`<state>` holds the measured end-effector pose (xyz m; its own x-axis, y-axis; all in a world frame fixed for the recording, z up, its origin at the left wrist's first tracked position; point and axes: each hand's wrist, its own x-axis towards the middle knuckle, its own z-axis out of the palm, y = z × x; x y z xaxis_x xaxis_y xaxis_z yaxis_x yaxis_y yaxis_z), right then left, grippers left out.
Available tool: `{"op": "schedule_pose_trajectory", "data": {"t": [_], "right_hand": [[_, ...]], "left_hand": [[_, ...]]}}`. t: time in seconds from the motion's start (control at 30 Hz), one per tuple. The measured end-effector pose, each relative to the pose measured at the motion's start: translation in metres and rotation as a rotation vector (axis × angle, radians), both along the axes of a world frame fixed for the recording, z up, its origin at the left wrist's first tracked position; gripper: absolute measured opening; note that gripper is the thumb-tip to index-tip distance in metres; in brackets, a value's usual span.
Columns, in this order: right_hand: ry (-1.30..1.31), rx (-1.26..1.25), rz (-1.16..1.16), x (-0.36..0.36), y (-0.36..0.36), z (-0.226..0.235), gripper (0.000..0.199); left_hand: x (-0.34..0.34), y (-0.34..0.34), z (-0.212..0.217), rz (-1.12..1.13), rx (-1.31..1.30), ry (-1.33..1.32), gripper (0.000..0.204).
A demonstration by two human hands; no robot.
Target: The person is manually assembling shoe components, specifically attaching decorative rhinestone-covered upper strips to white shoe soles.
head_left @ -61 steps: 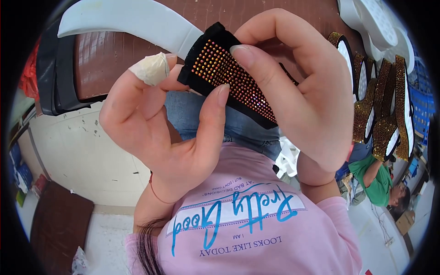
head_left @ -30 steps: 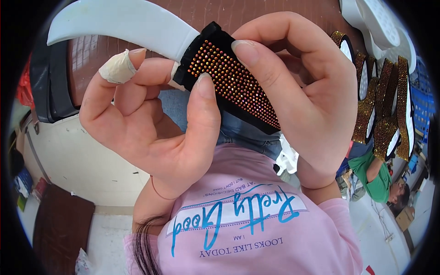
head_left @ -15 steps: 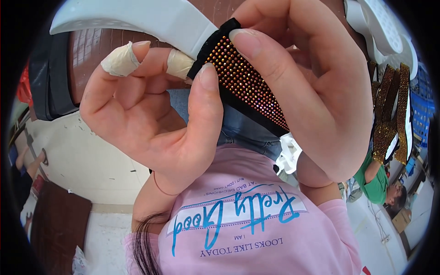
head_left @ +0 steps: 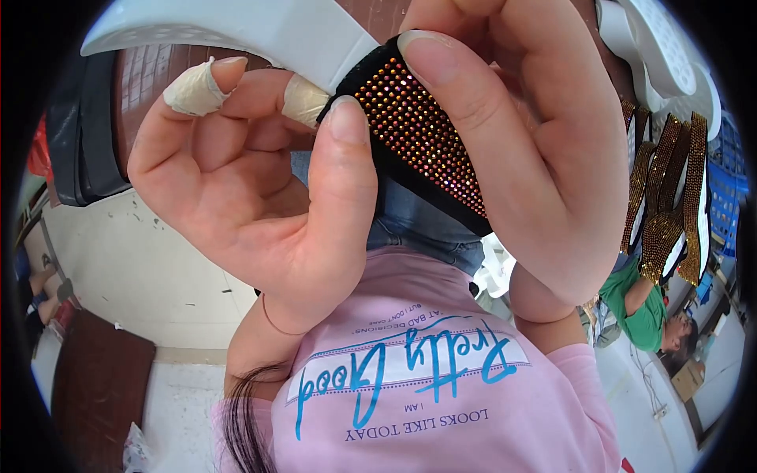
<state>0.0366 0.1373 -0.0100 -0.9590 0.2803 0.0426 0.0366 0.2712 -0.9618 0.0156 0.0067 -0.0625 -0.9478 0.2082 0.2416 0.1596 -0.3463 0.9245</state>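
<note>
A: Well, starting at the left, what lies at the edge?

B: A dark, smooth moulded tray (head_left: 75, 134) sits on a reddish-brown table (head_left: 154, 75) with a faint grid texture. Below it the pale floor (head_left: 142, 268) shows, and a dark brown board (head_left: 98, 378) lies low in the corner.

A: And the left hand (head_left: 252, 189)?

B: It is cupped, palm towards the camera. Two fingertips wear beige cloth tape (head_left: 193, 88), wrinkled and soft. Its thumb presses up against the edge of a black strap (head_left: 418, 138), and the taped fingers lie behind the white sole (head_left: 236, 31), so it is clasping both.

A: Describe those two.

B: The sole is smooth white plastic, curved like a blade, with a dimpled patch towards its left tip. The strap is a black fabric band, covered in tight rows of tiny round studs that glint gold, orange and pink. It wraps over the end of the sole, high in the middle, between both hands.

A: The right hand (head_left: 536, 158)?

B: Closed over the strap from above; the thumb lies flat on the studs, fingers curled behind.

A: Further right?

B: More studded gold straps (head_left: 670, 197) on white soles lie there, near perforated white soles (head_left: 670, 63). Below, a person in a green shirt (head_left: 639, 307) sits. The pink shirt (head_left: 441, 402) fills the bottom.
</note>
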Motion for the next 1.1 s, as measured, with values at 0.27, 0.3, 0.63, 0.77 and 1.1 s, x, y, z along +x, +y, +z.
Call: {"op": "schedule_pose_trajectory", "data": {"t": [0.27, 0.3, 0.63, 0.77, 1.1], "right_hand": [[-0.101, -0.010, 0.133, -0.004, 0.007, 0.000, 0.009], [-0.121, 0.052, 0.129, -0.003, 0.007, 0.003, 0.011], [-0.189, 0.223, 0.137, 0.004, 0.012, 0.012, 0.033], [-0.100, 0.247, 0.195, 0.010, 0.012, 0.012, 0.042], [-0.042, 0.421, 0.117, 0.015, 0.000, 0.005, 0.041]], "left_hand": [[-0.001, 0.001, -0.006, -0.004, 0.053, -0.003, 0.046], [-0.001, 0.001, -0.006, 0.005, 0.047, -0.002, 0.046], [-0.004, 0.001, -0.005, -0.011, 0.060, -0.042, 0.044], [-0.004, 0.002, -0.003, 0.031, 0.027, -0.083, 0.043], [0.007, -0.008, -0.020, -0.159, 0.246, -0.154, 0.048]]}}
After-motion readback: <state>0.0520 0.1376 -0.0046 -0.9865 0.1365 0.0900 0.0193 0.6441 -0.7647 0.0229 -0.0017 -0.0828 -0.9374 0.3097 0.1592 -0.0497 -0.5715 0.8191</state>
